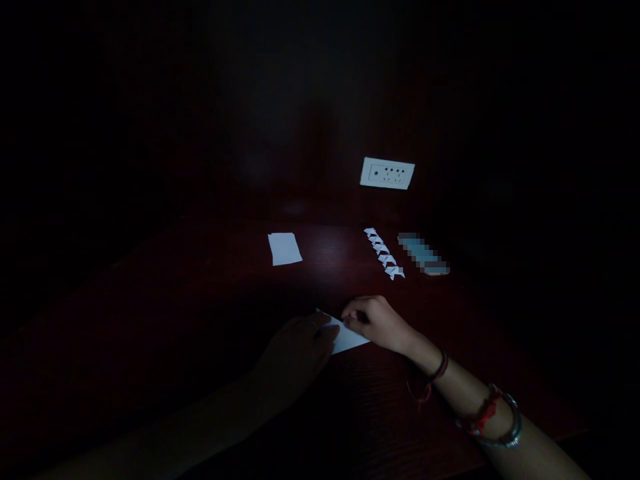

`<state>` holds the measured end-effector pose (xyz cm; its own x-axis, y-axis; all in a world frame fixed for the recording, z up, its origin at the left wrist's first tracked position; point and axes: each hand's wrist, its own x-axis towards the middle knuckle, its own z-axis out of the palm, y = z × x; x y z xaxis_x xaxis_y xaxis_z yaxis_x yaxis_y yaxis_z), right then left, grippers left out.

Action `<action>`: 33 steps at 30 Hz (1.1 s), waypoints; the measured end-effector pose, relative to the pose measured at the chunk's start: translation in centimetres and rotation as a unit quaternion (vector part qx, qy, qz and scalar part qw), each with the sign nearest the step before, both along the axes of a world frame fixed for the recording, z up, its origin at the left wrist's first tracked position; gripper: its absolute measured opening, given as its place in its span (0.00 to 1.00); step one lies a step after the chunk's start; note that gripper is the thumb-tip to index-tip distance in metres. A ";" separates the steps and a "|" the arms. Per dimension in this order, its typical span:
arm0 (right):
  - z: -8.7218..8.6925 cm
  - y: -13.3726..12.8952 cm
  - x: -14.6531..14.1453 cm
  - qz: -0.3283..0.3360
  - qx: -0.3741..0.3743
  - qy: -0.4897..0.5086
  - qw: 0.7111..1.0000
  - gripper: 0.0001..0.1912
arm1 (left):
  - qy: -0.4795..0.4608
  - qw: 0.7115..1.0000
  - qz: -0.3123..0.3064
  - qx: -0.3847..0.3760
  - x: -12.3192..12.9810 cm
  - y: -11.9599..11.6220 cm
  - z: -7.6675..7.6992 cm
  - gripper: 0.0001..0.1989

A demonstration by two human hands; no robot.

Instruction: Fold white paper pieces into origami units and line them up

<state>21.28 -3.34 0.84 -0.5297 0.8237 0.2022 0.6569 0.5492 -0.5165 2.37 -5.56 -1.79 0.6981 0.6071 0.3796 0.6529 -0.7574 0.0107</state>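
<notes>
A white sheet of paper (347, 339), folded so that it shows a slanted edge and pointed corners, lies on the dark red table between my hands. My left hand (304, 341) is in deep shadow and rests over the paper's left part, fingers stretched out across it. Curled at the paper's upper right edge is my right hand (377, 321), its thumb and fingers closed together on that edge. Part of the sheet is hidden under both hands.
A small stack of white paper sheets (285, 249) lies further back. To its right several folded white paper pieces (384, 256) form a slanted row, beside a phone-like blurred object (424, 255). A white socket plate (387, 173) is on the back wall. Surroundings are very dark.
</notes>
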 end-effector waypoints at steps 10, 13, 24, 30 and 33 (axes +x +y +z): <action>0.1 1.2 0.1 -0.051 -0.077 -0.030 0.995 0.06 | 0.008 0.998 -0.047 0.037 0.1 0.1 -0.7 0.17; 0.2 1.2 0.0 -0.073 -0.078 -0.057 0.993 0.06 | 0.016 0.998 -0.050 0.032 0.4 0.1 -0.3 0.17; 0.2 1.2 -0.2 -0.123 -0.086 -0.081 0.985 0.07 | 0.061 0.997 -0.002 -0.055 1.2 -0.4 1.5 0.19; 0.4 0.8 0.1 -0.144 -0.088 -0.073 0.983 0.06 | 0.063 0.997 -0.007 -0.043 0.8 -0.3 1.2 0.20; 0.7 0.7 0.4 -0.127 -0.102 -0.058 0.985 0.08 | 0.056 0.998 -0.004 -0.036 0.7 -0.3 0.9 0.20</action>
<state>21.68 -2.66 1.50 -0.3110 0.9499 -0.0320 0.8211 0.2516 -0.5123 3.02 -5.88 -0.85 0.7392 0.6237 0.2542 0.6464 -0.7630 -0.0077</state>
